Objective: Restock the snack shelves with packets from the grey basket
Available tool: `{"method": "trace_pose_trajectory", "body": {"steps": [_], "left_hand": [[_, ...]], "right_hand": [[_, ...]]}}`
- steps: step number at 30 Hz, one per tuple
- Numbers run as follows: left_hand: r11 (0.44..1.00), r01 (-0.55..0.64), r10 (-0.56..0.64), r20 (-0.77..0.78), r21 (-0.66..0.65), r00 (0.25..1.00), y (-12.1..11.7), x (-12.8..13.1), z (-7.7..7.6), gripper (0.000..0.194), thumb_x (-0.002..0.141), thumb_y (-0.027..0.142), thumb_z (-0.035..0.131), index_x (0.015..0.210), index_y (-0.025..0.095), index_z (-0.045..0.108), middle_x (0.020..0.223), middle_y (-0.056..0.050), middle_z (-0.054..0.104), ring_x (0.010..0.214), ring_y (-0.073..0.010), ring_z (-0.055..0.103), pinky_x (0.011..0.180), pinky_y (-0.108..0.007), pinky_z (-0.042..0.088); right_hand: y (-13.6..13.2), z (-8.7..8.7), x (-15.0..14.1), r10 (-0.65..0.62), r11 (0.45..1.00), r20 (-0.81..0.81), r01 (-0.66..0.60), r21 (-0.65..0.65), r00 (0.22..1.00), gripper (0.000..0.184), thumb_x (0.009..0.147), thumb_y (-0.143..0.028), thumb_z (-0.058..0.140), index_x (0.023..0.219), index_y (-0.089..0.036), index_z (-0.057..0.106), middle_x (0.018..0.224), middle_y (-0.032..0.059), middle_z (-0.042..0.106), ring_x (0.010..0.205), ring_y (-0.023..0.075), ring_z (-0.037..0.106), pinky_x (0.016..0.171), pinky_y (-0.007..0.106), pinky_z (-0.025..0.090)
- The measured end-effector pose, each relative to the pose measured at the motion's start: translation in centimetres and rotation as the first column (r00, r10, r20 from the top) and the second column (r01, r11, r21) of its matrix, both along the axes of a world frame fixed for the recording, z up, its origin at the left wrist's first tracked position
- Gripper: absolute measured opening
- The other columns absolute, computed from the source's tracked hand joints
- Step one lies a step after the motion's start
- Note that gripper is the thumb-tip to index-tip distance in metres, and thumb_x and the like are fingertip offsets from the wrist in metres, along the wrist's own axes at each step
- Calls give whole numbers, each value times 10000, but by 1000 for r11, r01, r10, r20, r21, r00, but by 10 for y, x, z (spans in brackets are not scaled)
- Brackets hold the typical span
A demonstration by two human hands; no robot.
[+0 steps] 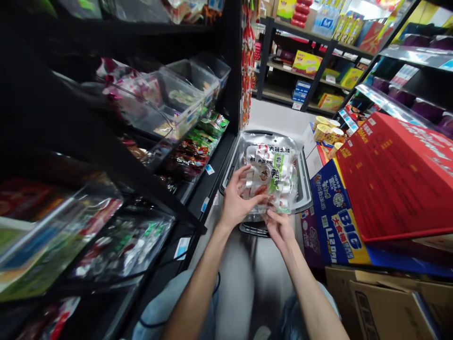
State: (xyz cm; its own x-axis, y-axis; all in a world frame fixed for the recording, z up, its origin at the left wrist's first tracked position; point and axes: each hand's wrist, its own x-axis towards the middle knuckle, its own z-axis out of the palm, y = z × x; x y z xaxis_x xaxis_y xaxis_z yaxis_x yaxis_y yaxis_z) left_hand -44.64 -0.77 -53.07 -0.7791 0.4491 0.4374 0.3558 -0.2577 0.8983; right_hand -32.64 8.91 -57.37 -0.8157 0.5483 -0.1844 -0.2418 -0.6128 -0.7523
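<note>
The right hand (pixel 280 230) pinches a clear, printed plastic pouch (pixel 279 165) over the grey-black rounded basket (pixel 307 191); the left hand (pixel 238 198) has fingers spread apart. It is lifted, not laid down.

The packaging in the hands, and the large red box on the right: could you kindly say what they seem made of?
Packaging: likely glossy plastic film, given its see-through margins and bright glare.
Red box: probably printed cardboard, fairly smooth, judging by flat panels and crisp edges.

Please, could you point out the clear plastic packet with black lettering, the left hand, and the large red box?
Clear plastic packet with black lettering (pixel 273 171): head view, printed front.
Left hand (pixel 237 202): head view, its middle.
Large red box (pixel 399 182): head view, broad side.
</note>
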Motion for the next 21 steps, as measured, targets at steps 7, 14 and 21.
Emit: {"method": "trace_pose_trajectory", "body": {"steps": [7, 14, 21], "left_hand": [[995, -95, 92, -152, -12, 984, 5, 5, -3, 875, 689, 512, 930, 1397, 234, 497, 1372, -134, 616, 1202, -284, 674, 970, -413, 617], [997, -51, 43, -137, -53, 990, 5, 7, -3, 925, 688, 577, 910, 1421, 259, 444, 1365, -134, 600, 1165, -284, 689, 954, -428, 628], [1000, -22, 25, -173, 15, 985, 5, 6, -3, 884, 687, 490, 944, 1398, 263, 470, 1275, -100, 647, 1124, -268, 709, 937, -410, 632]], "right_hand": [[3, -4, 0, -13, 991, -49, 7, -132, 999, 492, 607, -98, 834, 1052, -282, 732, 1054, -18, 797, 1012, 205, 727, 1007, 405, 590], [7, -6, 3, 29, 991, -57, -36, -130, 998, 421, 614, -61, 796, 987, -254, 763, 1035, -5, 808, 1036, 234, 734, 1023, 429, 582], [8, -9, 3, 23, 988, -78, -35, -150, 997, 423, 614, -21, 795, 972, -246, 770, 1016, -6, 816, 978, 210, 741, 932, 357, 607]]}}
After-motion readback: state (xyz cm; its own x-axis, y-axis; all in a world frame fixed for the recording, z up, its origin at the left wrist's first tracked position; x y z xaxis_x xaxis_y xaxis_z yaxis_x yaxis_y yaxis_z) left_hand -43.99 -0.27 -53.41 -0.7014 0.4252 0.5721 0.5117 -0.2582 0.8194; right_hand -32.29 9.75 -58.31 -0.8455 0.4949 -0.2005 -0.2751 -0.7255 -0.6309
